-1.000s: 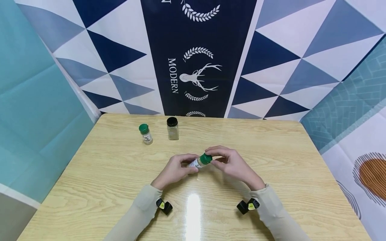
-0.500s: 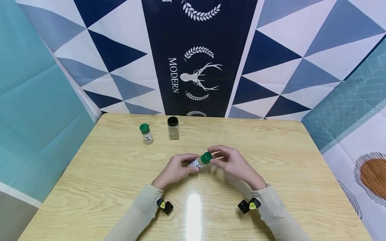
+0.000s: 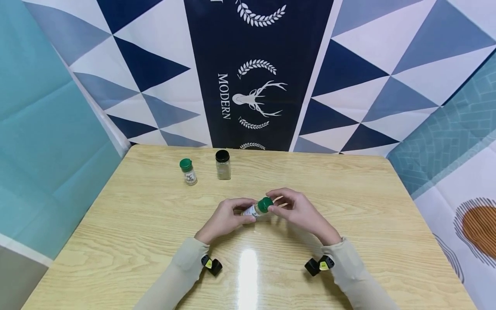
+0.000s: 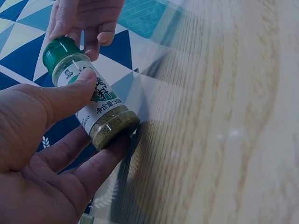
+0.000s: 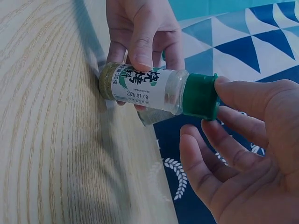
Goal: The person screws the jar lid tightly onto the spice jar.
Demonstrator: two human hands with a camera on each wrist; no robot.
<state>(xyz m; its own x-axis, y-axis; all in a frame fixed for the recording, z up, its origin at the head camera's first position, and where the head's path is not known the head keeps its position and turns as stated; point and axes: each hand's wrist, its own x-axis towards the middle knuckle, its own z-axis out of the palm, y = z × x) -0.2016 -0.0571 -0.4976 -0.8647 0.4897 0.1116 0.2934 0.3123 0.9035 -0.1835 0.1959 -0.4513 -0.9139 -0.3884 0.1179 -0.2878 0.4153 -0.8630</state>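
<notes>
Over the middle of the table, my left hand (image 3: 226,219) grips a clear spice jar (image 3: 251,211) round its body, thumb across the white label. The jar is tilted, its green cap (image 3: 265,204) up and toward the right. My right hand (image 3: 297,212) pinches the cap at its rim between thumb and a fingertip, its other fingers loosely bent below, as the right wrist view shows. Greenish-brown seasoning (image 4: 114,130) lies at the jar's base end in the left wrist view. The cap sits on the jar's neck (image 5: 175,92).
Toward the back left of the wooden table (image 3: 155,241) stand another green-capped spice jar (image 3: 188,173) and a square jar with a black lid (image 3: 223,165). A patterned cloth (image 3: 255,77) hangs behind the table's far edge.
My right index finger has come off the top of the cap and its fingers have spread a little. The left hand keeps its grip on the jar, nearly still.
</notes>
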